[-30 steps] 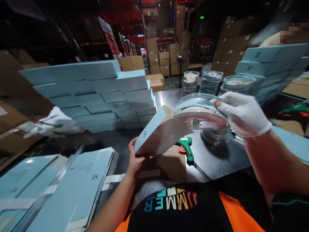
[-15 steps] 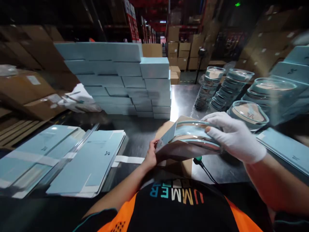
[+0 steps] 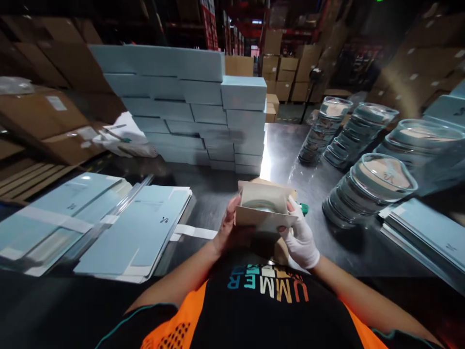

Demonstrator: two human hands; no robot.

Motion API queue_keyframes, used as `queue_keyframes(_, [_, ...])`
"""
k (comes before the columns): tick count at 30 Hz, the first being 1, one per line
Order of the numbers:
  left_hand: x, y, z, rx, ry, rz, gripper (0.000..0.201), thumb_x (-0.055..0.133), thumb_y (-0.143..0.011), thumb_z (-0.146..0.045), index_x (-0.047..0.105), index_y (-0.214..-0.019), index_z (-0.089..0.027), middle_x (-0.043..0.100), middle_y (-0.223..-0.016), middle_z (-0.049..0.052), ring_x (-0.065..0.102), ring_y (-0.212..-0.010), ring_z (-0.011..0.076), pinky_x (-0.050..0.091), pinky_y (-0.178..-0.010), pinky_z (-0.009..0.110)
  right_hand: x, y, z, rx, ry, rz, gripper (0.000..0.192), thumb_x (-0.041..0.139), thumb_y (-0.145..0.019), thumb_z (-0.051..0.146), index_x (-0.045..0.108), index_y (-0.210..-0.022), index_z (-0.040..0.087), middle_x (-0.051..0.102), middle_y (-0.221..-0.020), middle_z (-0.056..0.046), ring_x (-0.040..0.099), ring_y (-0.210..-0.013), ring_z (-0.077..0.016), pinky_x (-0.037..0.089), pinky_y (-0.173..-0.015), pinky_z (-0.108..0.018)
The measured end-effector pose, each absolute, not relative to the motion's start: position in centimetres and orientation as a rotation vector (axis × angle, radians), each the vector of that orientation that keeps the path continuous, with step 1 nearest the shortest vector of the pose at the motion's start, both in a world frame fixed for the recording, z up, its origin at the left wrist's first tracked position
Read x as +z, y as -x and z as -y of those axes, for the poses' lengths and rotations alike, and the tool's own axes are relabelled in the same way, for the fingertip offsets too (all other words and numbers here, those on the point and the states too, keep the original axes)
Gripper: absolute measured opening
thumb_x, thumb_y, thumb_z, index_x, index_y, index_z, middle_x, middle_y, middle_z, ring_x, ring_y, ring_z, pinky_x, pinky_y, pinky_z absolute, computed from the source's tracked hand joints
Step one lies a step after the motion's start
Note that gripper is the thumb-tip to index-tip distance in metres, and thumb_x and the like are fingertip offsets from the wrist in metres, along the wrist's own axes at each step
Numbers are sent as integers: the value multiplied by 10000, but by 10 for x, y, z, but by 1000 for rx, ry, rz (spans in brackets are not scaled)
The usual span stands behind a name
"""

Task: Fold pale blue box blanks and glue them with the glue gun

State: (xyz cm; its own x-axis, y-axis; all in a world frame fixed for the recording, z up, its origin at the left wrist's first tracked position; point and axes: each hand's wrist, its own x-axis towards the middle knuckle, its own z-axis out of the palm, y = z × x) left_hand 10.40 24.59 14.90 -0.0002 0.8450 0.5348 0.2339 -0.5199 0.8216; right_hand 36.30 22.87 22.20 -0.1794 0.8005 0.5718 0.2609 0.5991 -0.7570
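A small cardboard box [image 3: 263,220] with its end open is in front of my chest. Inside it the curved rims of glass dishes [image 3: 258,205] show; most of the glass is hidden by the walls. My bare left hand [image 3: 228,224] grips the box's left side. On the right side, my right hand [image 3: 302,240], in a white glove with bare fingertips, is closed on the box's edge. Just beyond the right hand a green object [image 3: 304,208] lies on the metal table [image 3: 207,198].
Light blue boxes [image 3: 196,102] form a stacked wall at the back left. Flat blue cartons [image 3: 134,232] lie on the left, more cartons [image 3: 432,237] on the right. Several stacks of glass dishes [image 3: 385,179] stand at the right. A white strip [image 3: 196,232] crosses the tabletop.
The glass dishes have gone into the box, and my right hand has moved left from them onto the box's side. The box has turned so its opening faces up and toward me.
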Motion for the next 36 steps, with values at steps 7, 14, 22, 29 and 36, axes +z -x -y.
queue_keyframes(7, [192,-108,-245,1747,-1850,-901,640,807,-904,-693,671,-1320,-227,633,-1389,150,704,-1186,295,611,-999,404,247,-326,-250,673,1027,1501,340,652,-987,492,699,-1185,220,788,-1149,-106,744,-1058,-286,609,-1016,-490])
queue_keyframes(14, [200,-59,-235,1813,-2130,-1158,722,693,-964,-740,577,-1502,-272,564,-1569,206,598,-1453,356,534,-1196,543,245,-324,-253,524,1026,1396,455,750,-778,338,627,-1208,254,698,-1218,-67,682,-1158,-267,517,-1072,-493])
queue_keyframes(22, [251,181,-212,927,-1146,-2769,295,548,-1031,-228,722,-1229,-95,710,-1329,261,653,-1329,392,512,-1172,579,246,-328,-263,583,1057,1414,320,773,-730,379,631,-998,274,656,-985,-25,650,-967,-278,495,-995,-513])
queue_keyframes(29, [218,253,-189,432,-973,-2823,307,756,-941,-364,737,-1033,-72,750,-1183,248,721,-1175,349,571,-1062,517,245,-330,-259,543,1087,1453,263,739,-769,395,636,-973,265,685,-963,-17,667,-957,-268,526,-964,-497])
queue_keyframes(36, [224,255,-192,248,-1127,-2829,424,749,-935,-450,670,-965,-35,753,-1052,276,735,-1121,340,541,-1013,408,241,-331,-262,559,1075,1458,224,739,-832,414,642,-985,283,702,-989,-61,681,-1012,-323,509,-1051,-593])
